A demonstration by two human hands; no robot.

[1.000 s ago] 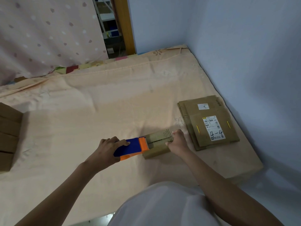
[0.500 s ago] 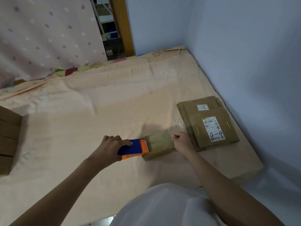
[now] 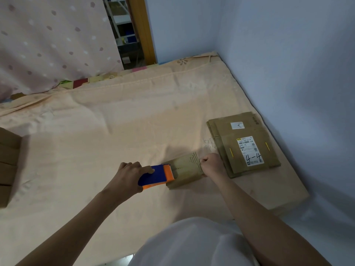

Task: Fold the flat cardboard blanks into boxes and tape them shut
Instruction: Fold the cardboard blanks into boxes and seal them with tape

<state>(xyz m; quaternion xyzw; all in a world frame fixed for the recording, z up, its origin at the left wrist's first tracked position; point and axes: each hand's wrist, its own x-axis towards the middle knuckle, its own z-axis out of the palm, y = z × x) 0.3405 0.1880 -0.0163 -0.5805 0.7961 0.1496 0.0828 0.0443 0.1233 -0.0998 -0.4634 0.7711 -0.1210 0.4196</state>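
Item: small cardboard box [image 3: 185, 170], folded up, brown, printed lines on its top face. Location: on the peach bedsheet [image 3: 115, 135] of a bed, near the right side, just beside the stack of flat blanks.

Item: tape dispenser [image 3: 155, 176], blue body with orange toothed end. The orange end sits against the left edge of the box top.

Item: left hand [image 3: 130, 178]. Fingers curled round the blue body of the dispenser, gripping it.

Item: right hand [image 3: 212, 166]. Fingers curled tight at the right end of the box, pressed against it; whether it pinches tape or a flap cannot be told.

Item: stack of flat cardboard blanks [image 3: 244, 144], lying against the blue wall [image 3: 288, 73]. Top sheet bears a white shipping label [image 3: 249, 150] marked "4-4" by hand and a smaller white sticker above it.

Item: stacked brown boxes [image 3: 8, 166], at the far left edge of the bed, partly out of view.

Item: dotted pink curtain [image 3: 53, 39], behind the bed at upper left
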